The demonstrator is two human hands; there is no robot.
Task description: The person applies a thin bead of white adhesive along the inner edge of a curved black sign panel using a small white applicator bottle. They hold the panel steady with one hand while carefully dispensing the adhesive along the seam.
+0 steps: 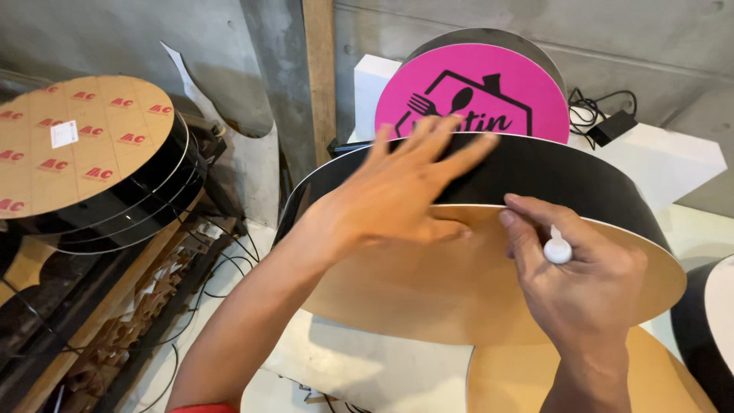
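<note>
Head view: left hand flat, fingers spread on round sign's black rim; right hand fingers closed around small white tube.

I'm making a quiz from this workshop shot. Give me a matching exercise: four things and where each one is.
Things:
1. round pink sign face
2. small white tube
3. black power adapter with cable
4. round disc covered in brown protective paper

Places:
A. far left
B. in the right hand
C. behind the left hand
D. on the white surface, upper right

Pairs: 1-C, 2-B, 3-D, 4-A
</note>
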